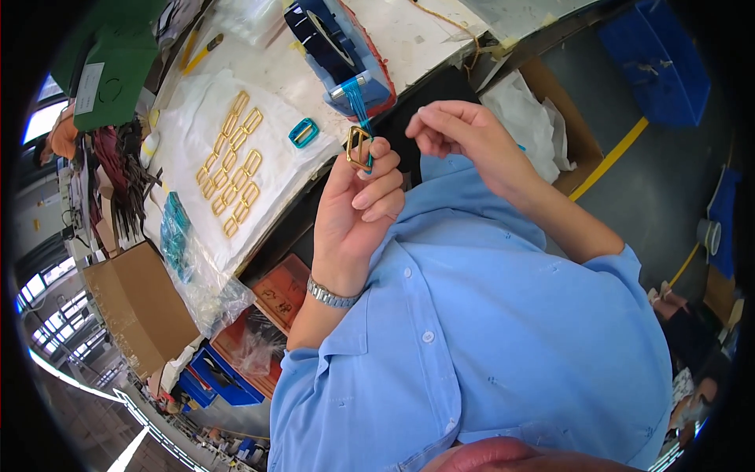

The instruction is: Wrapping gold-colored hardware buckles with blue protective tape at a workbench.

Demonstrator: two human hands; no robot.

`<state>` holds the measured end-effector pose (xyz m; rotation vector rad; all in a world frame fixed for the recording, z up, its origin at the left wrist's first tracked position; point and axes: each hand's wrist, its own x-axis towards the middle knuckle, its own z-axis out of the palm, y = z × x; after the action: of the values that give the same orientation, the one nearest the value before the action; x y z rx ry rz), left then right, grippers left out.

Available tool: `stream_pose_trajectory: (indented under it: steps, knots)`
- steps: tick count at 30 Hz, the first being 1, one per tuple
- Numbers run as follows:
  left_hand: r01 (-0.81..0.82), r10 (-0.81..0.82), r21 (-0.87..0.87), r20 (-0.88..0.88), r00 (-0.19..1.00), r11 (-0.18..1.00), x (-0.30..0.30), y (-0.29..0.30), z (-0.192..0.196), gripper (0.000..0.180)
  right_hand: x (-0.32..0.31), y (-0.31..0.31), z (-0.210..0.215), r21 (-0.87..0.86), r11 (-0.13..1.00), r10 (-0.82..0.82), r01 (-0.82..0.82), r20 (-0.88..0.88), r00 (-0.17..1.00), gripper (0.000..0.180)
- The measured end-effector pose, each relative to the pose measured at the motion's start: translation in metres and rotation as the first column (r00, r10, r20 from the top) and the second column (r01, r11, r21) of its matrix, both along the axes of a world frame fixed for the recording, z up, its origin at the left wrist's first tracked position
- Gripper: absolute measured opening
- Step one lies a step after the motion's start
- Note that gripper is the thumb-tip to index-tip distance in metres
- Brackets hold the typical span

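Raised in front of my shirt, my left hand (362, 185) pinches a gold slider buckle (358, 149) between thumb and fingers. Turquoise film shows along one side of the buckle. My right hand (460, 138) is held up to its right, apart from it, fingers curled in; whatever is in them, if anything, is hidden. Just beyond the left hand, a tape dispenser (381, 59) carries a dark blue roll, with turquoise tape strips (355, 98) hanging from its front. A buckle covered in turquoise film (303, 133) lies on the table, left of the dispenser.
Several gold buckles (228, 175) lie in rows on a white sheet (275, 177) at the left. A bag of turquoise pieces (174, 236) rests by the table edge. A cardboard box (141, 303) stands lower left, a blue bin (657, 59) on the floor at far right.
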<state>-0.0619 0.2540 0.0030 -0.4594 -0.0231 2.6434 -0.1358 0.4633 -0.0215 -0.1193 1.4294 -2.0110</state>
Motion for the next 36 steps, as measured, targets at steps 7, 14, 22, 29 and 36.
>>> stream_pose_trajectory:
  steps: [7,14,22,29,36]
  knots:
    - [0.032,-0.044,0.099,0.125,0.991,0.995,-0.008,-0.006,0.000,0.032,-0.012,-0.032,-0.023,-0.342,0.936,0.173,-0.088,0.227,0.959,0.039]
    - [0.109,-0.146,0.185,0.195,0.970,0.977,-0.017,-0.016,0.001,0.042,-0.018,-0.041,-0.038,-0.576,0.811,0.298,-0.103,0.255,0.920,0.038]
    - [0.126,-0.189,0.222,0.289,0.939,0.967,-0.028,-0.017,0.008,0.041,-0.024,-0.040,-0.035,-0.530,0.840,0.282,-0.118,0.240,0.929,0.035]
    - [0.086,-0.194,0.287,0.372,0.908,0.954,-0.030,-0.017,0.012,0.032,-0.029,-0.040,-0.014,-0.317,0.946,0.153,-0.069,0.249,0.956,0.029]
    - [0.150,-0.223,0.231,0.333,0.916,0.961,-0.031,-0.018,0.014,0.032,-0.016,-0.042,-0.002,-0.236,0.972,0.070,0.013,0.340,0.938,0.026]
